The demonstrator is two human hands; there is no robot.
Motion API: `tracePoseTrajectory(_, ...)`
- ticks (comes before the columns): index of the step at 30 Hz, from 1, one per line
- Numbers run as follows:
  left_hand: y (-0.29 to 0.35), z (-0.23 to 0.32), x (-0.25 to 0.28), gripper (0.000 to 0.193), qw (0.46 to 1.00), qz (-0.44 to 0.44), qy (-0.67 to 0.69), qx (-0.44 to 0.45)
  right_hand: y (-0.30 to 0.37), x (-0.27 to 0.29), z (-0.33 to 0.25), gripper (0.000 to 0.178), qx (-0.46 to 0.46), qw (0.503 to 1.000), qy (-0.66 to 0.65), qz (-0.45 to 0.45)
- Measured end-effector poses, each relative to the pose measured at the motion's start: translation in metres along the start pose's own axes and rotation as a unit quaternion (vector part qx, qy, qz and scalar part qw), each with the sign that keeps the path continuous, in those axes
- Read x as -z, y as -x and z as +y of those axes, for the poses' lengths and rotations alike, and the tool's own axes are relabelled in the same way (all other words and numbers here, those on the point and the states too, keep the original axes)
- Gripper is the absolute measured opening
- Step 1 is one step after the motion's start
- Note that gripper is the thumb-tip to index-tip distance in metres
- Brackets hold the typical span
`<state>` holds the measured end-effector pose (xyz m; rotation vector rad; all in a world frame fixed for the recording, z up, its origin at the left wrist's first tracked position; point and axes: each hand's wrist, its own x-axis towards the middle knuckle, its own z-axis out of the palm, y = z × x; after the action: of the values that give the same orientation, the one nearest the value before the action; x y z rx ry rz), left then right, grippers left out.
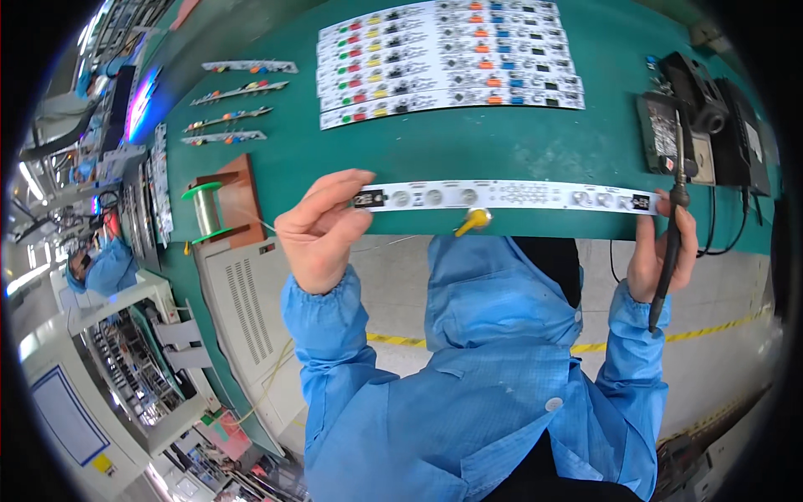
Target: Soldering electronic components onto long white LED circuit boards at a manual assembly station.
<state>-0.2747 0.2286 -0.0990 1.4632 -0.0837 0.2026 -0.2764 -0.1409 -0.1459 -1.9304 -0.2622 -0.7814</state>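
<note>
A long, narrow white circuit board with round solder points and black-marked ends is held level over the table's near edge. My left hand pinches its left end between thumb and fingers. Its right end is at the fingertips of my right hand, which also grips a dark soldering iron, metal tip pointing away from me. Thin wire runs from a solder spool toward my left hand; whether the hand holds it is unclear. A small yellow and metal part shows just below the board.
Several white boards with coloured components lie stacked in rows at the far middle of the green table. Several loose boards lie far left. The spool's brown stand is nearer. A black soldering station with cables stands right.
</note>
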Motion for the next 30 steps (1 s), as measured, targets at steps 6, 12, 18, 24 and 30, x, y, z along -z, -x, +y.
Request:
tracePoseTrajectory(6,0.006,0.011,-0.002,0.029,0.995,0.015,-0.098,-0.003,0.001,-0.004,-0.001,0.054,0.006,1.000,0.014,-0.014)
tracePoseTrajectory(12,0.004,0.000,0.013,0.029,0.994,0.029,-0.092,-0.059,0.002,-0.004,-0.008,0.060,0.025,0.997,-0.057,-0.043)
tracePoseTrajectory(18,0.005,-0.013,0.024,0.030,0.996,0.020,-0.072,-0.056,0.001,0.000,-0.017,0.062,0.043,0.996,-0.063,-0.047)
tracePoseTrajectory(24,0.004,-0.020,0.026,0.029,0.997,0.010,-0.054,-0.046,0.000,0.003,-0.023,0.064,0.050,0.995,-0.073,-0.054)
tracePoseTrajectory(30,0.000,-0.021,0.028,0.028,0.998,0.002,-0.047,-0.038,-0.003,0.004,-0.023,0.066,0.052,0.994,-0.073,-0.066)
